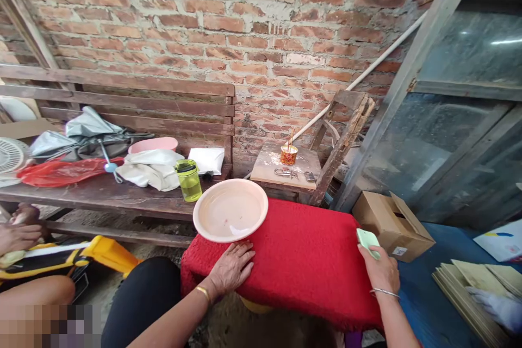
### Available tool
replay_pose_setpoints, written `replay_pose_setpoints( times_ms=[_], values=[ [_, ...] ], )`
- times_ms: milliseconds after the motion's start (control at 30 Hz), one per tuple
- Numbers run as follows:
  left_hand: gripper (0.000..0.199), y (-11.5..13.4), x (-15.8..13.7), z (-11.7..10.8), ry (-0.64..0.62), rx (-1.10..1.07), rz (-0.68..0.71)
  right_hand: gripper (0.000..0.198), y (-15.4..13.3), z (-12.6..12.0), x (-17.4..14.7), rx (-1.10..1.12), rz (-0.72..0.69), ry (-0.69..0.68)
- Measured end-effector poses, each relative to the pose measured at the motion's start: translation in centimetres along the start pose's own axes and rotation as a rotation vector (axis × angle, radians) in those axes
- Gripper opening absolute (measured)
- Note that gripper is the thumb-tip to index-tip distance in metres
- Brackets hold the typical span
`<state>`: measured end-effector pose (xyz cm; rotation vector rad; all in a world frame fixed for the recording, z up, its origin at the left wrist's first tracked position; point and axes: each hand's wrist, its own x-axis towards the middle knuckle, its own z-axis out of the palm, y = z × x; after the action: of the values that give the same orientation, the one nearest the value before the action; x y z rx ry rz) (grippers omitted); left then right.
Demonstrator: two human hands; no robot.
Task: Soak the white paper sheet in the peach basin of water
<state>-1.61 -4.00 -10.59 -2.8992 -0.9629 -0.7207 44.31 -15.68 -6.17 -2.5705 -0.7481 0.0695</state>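
My left hand (233,269) lies flat on the red plush cloth (305,261), fingers spread, just in front of a pale pink basin (207,212). The basin stands at the cloth's far left corner and appears to hold some clear water. At the cloth's right edge, my right hand (382,269) grips a small pale green rectangular thing (368,241). Its underside is hidden, so its kind is unclear. The cloth drapes over a low support that is mostly covered.
Behind the basin, a wooden bench (122,201) carries a green bottle (188,180), a red bag and folded cloths. A chair (261,168) bears a can (289,155) and padlocks. To the right are a cardboard box (391,228) and stacked sheets (468,293). Another person's hand (18,239) shows at left.
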Motion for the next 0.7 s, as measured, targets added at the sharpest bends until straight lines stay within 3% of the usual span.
replay_pose_setpoints(
  times_ms=[200,300,367,500,700],
  values=[
    [0.030,-0.1,-0.1,0.0,0.002,-0.013,-0.013,0.035,-11.9,5.4,-7.6,0.107,-0.537,-0.129],
    [0.030,-0.2,-0.2,0.0,0.004,0.001,0.001,0.022,-16.3,7.8,-11.1,0.108,-0.664,-0.189],
    [0.030,-0.3,-0.3,0.0,0.007,0.007,0.002,0.019,-17.5,8.7,-11.8,0.090,-0.696,-0.212],
    [0.030,-0.2,-0.3,0.1,0.002,0.009,0.007,0.025,-15.4,7.6,-8.1,0.003,-0.603,-0.211],
    [0.031,0.0,-0.3,0.2,0.013,-0.016,-0.021,0.050,-5.1,0.3,1.4,-0.164,-0.213,-0.103]
  ],
)
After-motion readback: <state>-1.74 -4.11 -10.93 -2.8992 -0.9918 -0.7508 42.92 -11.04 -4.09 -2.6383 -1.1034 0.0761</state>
